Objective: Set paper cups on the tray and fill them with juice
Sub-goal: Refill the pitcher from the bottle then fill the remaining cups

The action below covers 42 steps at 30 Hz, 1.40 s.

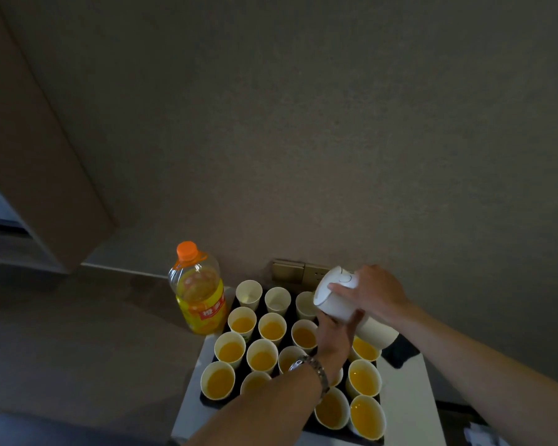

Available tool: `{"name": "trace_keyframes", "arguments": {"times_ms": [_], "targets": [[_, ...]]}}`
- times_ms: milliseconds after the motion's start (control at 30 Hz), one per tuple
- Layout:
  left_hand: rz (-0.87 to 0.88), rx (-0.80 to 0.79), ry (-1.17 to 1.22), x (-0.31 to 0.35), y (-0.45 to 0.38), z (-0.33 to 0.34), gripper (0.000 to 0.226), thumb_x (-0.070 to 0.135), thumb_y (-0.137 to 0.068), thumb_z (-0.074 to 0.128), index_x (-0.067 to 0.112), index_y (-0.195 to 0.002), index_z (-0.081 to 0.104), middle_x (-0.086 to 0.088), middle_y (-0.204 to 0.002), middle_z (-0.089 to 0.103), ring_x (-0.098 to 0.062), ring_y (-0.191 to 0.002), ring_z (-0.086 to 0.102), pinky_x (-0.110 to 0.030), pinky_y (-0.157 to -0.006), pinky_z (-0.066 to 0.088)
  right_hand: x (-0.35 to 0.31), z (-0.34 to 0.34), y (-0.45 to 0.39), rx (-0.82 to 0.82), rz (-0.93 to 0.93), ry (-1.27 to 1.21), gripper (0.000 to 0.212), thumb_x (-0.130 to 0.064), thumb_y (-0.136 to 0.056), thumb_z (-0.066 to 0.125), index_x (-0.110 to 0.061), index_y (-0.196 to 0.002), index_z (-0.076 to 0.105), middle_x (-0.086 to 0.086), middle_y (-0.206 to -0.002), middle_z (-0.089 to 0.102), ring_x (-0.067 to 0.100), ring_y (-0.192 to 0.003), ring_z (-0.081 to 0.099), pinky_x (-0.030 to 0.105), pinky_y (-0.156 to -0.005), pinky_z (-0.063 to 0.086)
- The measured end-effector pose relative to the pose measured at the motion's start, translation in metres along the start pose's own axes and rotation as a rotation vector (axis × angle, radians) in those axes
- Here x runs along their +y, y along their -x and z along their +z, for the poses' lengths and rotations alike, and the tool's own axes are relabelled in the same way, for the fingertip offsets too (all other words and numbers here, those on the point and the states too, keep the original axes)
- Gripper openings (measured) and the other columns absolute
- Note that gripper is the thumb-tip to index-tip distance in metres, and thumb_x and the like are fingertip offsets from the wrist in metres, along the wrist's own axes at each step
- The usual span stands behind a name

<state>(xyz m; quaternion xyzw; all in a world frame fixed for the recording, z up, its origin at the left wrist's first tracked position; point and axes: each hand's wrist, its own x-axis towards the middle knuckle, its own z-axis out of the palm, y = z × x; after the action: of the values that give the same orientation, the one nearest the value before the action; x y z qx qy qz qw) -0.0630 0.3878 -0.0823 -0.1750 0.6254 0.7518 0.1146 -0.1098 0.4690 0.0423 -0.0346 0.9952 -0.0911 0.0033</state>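
Holding the stack of paper cups (342, 297) tilted over the far right corner of the tray (207, 401), I had both hands on it: my right hand (376, 292) curled over its upper side, my left hand (334, 333) wrapped under its lower end, a watch (313, 370) on that wrist. Each grip was closed round the stack. Most cups (262, 355) on the tray already held juice; the three in the back row (277, 300) looked dry. The juice bottle (198, 291), capped and partly full, stood just beside the tray's far left corner on the white tabletop (406, 410). I judged the stack light and thin-walled, easily crushed and prone to sticking, so the sides near the rim seemed the right place to pinch one cup loose. The filled cups below would tip at a nudge from my forearm.
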Motion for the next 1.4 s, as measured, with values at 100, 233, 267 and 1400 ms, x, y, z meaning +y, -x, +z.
{"name": "trace_keyframes", "arguments": {"times_ms": [100,233,267,1400], "targets": [[-0.048,0.029,0.028,-0.015,-0.013,0.003,0.116,0.081,-0.042,0.087,0.032,-0.139,0.044,0.008,-0.128,0.066,-0.017,-0.12,0.062,-0.046,-0.103,0.053,-0.001,0.001,-0.002,-0.013,0.01,0.027,0.06,-0.079,-0.079,0.059,-0.019,-0.084,0.058,-0.002,-0.085,0.059,0.017,-0.078,0.058,0.031,-0.063,0.042],[-0.087,-0.025,0.094,-0.014,-0.01,0.004,0.112,0.072,-0.044,0.093,0.029,-0.136,0.046,0.006,-0.124,0.069,-0.016,-0.115,0.065,-0.045,-0.104,0.053,-0.001,0.001,-0.002,-0.034,0.023,0.023,0.058,-0.079,-0.078,0.06,-0.022,-0.084,0.056,-0.003,-0.083,0.059,0.016,-0.077,0.059,0.029,-0.062,0.04],[-0.101,-0.029,0.104,-0.013,-0.008,0.004,0.112,0.073,-0.042,0.093,0.029,-0.135,0.047,0.005,-0.122,0.069,-0.017,-0.114,0.066,-0.045,-0.103,0.054,-0.001,0.001,-0.002,-0.039,0.026,0.025,0.058,-0.08,-0.077,0.059,-0.022,-0.084,0.056,-0.003,-0.083,0.059,0.016,-0.077,0.058,0.029,-0.061,0.04],[-0.052,-0.058,0.051,0.02,0.012,-0.013,0.124,0.075,-0.04,0.087,0.024,-0.144,0.042,0.0,-0.129,0.065,-0.018,-0.116,0.063,-0.043,-0.104,0.053,-0.023,-0.014,0.01,-0.001,0.071,-0.006,0.053,-0.071,-0.083,0.063,-0.02,-0.087,0.053,-0.003,-0.084,0.056,0.015,-0.075,0.054,0.023,-0.052,0.028]]}}
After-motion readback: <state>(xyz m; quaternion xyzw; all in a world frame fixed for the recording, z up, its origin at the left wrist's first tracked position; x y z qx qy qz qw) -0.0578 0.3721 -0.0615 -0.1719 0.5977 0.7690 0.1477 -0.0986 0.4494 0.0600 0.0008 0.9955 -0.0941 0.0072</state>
